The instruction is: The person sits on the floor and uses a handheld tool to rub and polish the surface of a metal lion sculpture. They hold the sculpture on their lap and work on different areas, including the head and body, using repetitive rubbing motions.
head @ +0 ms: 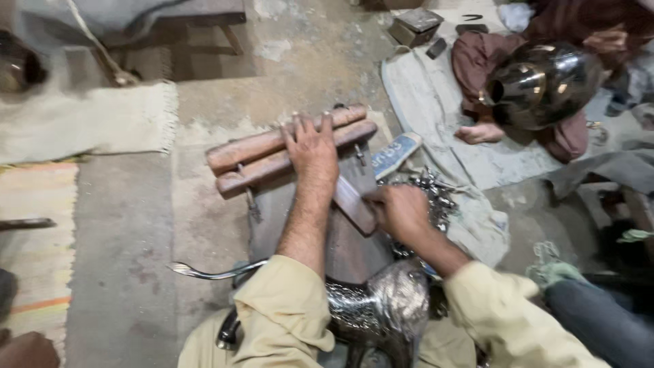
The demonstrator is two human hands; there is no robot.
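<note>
My left hand [312, 151] lies flat, fingers spread, palm down across the two wooden rollers [286, 148], whose long axes run lower-left to upper-right, crosswise to my forearm. My right hand [400, 210] is closed round the near end of a flat wooden block [353, 203], long axis pointing up-left toward the rollers, just under the left wrist. An engraved metal vessel [381, 310] sits in my lap.

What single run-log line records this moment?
left hand: flat on wooden bars | right hand: grips wooden block | lap: engraved metal vessel | floor: cloth
</note>
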